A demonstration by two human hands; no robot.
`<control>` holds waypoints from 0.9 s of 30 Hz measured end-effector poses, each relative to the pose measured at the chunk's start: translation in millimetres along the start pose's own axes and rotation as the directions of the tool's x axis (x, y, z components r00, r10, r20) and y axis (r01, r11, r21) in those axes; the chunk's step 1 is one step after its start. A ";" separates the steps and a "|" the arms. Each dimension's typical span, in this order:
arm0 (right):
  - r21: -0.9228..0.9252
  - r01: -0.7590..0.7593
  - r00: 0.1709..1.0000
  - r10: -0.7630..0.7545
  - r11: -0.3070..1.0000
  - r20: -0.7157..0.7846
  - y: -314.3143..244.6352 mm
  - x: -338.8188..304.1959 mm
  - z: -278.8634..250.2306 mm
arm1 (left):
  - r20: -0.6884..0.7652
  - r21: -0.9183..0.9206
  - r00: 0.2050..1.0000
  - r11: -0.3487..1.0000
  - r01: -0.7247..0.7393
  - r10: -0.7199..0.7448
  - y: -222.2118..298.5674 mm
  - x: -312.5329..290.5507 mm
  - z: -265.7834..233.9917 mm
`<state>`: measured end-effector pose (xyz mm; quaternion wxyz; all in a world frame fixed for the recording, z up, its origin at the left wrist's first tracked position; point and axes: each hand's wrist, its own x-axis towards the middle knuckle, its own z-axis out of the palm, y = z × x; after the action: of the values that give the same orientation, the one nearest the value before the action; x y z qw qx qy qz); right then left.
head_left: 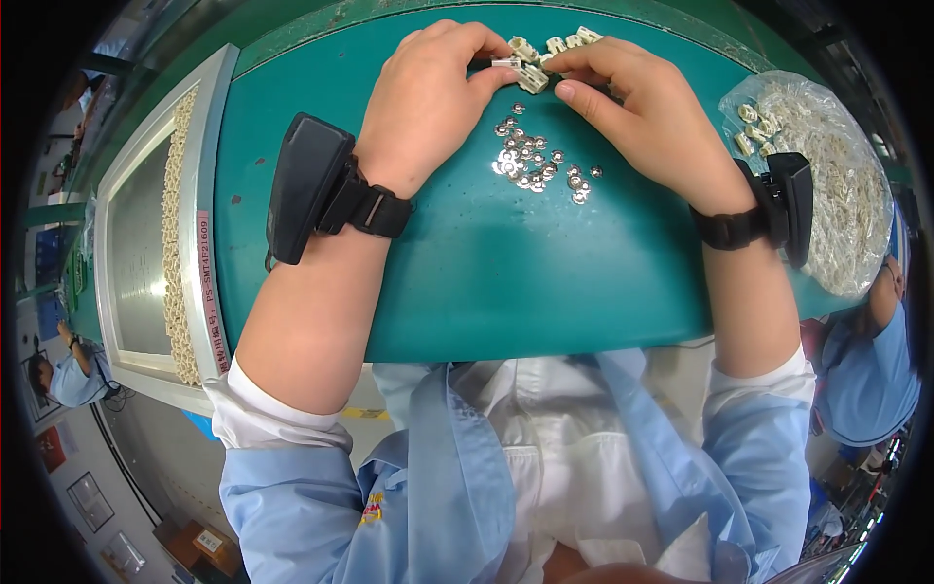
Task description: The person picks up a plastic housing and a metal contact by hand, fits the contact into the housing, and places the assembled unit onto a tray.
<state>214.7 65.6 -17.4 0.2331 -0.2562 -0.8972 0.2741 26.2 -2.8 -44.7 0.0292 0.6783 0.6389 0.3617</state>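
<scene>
White part (506,63) near desk's (545,282) far edge, pinched in left hand's (433,92) fingers. Right hand's (642,102) fingers parted, seemingly empty; contact unclear. Risk: crowding could jam fingers against neighbouring parts (587,37); dragging palms could scatter loose discs (525,156).

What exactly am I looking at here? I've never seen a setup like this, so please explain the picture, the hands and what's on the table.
There is no machine, just a person's bare left hand and right hand. The one picture comes from a wide fisheye camera worn on the head, looking down, so edges bend. Each wrist wears a black device. The left hand pinches a small cream part; the right is partly open beside other cream parts, though contact is hard to judge. On the green surface lie shiny metal pieces, with a clear bag at right and a framed tray at left.
</scene>
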 end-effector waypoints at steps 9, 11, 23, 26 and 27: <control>0.043 -0.012 1.000 0.012 0.999 0.005 1.3 -0.9 -0.1 | 0.004 0.007 0.996 0.996 -0.089 0.089 22.2 5.0 -7.4; 0.046 -0.015 1.000 0.015 0.999 0.007 1.0 -0.5 0.2 | -0.003 0.033 0.992 0.991 -0.128 0.128 21.5 4.6 -6.6; 0.089 -0.017 1.000 0.016 0.996 0.012 0.7 -1.1 0.3 | -0.029 0.018 0.996 0.996 -0.083 0.083 0.9 -3.1 6.3; 0.083 0.005 1.000 -0.006 0.997 0.010 -2.4 -0.5 0.4 | -0.025 -0.005 0.983 0.983 -0.181 0.181 1.8 -3.7 6.7; 0.075 0.005 1.000 -0.007 0.997 0.021 -3.1 0.0 0.4 | -0.024 -0.004 0.983 0.984 -0.180 0.180 1.9 -4.1 5.9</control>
<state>213.5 63.2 -15.8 0.2340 -0.2418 -0.8894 0.3096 31.3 -4.3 -49.9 -0.0088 0.7288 0.5742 0.3730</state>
